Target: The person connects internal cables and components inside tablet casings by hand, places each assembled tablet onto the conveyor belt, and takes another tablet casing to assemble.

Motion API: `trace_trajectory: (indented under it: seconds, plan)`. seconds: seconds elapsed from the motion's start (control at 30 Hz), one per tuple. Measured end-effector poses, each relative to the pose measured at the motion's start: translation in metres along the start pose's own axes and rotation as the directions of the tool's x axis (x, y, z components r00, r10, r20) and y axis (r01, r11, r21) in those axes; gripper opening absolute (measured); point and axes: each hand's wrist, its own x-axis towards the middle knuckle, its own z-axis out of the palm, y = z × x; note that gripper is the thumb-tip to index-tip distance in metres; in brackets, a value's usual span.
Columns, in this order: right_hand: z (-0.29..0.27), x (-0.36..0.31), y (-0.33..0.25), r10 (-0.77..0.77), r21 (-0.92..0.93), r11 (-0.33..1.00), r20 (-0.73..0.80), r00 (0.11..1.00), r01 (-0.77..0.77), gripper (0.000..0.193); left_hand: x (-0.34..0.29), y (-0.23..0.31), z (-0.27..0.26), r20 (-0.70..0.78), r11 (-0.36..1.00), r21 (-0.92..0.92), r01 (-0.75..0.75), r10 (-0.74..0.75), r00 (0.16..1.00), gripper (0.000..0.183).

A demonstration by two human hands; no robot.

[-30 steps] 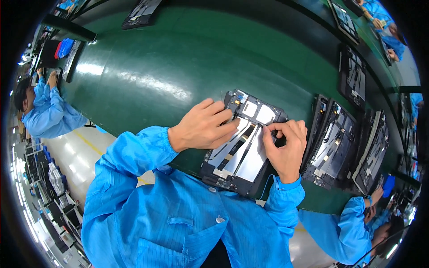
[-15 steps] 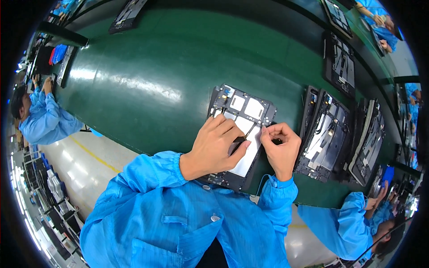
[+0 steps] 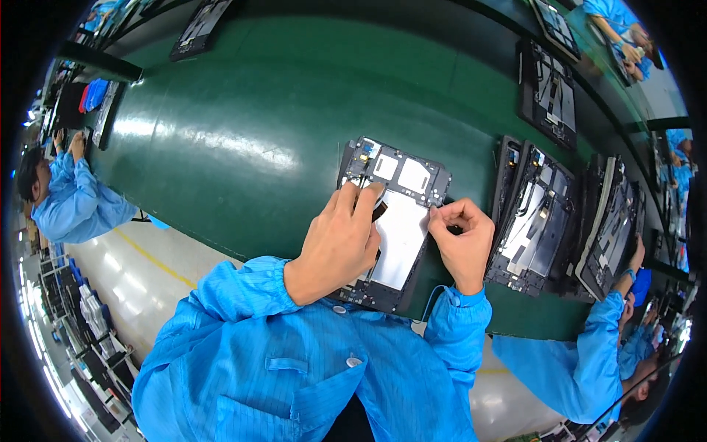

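Note:
An opened tablet (image 3: 401, 236) lies on the green bench in front of me, its pale inner panel and black board edge exposed. It seems to rest on another dark slab. My left hand (image 3: 335, 239) is bent over its left side, closed on a dark ribbon cable (image 3: 380, 212) that shows beside the fingers. Parts under this hand are hidden. At the tablet's right edge, my right hand (image 3: 465, 239) has thumb and forefinger pinched together. Whatever is between those fingertips is too small to make out.
To the right lean several opened tablets (image 3: 532, 221), with another stack (image 3: 607, 228) beyond them. Further tablets lie at the far right (image 3: 549, 92) and far left (image 3: 200, 29). A co-worker's hand (image 3: 638, 254) touches the right stack. Another person (image 3: 70, 188) sits at the left end.
My left hand has shifted up the tablet, its fingers more upright, and the dark strip across the pale panel has cleared. My right hand barely moved. The co-worker at right has reached to the stack.

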Motion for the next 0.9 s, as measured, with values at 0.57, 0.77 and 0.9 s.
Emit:
trace_trajectory:
  seconds: [0.57, 0.77, 0.9]
  plan:
    - [0.003, 0.001, 0.0, -0.026, -0.008, 1.0, -0.025, 0.999, 0.026, 0.017, 0.017, -0.008, -0.012, 0.062, 0.961, 0.235, -0.143, 0.132, 0.989, 0.048]
    - [0.004, 0.001, 0.002, -0.01, 0.002, 1.0, -0.027, 1.0, 0.01, 0.017, 0.023, -0.017, -0.005, 0.178, 0.901, 0.171, -0.398, 0.369, 0.912, 0.067]
    - [0.004, 0.0, 0.003, -0.005, 0.004, 1.0, -0.025, 1.0, 0.005, 0.017, 0.029, -0.015, -0.003, 0.202, 0.884, 0.208, -0.419, 0.38, 0.903, 0.07]
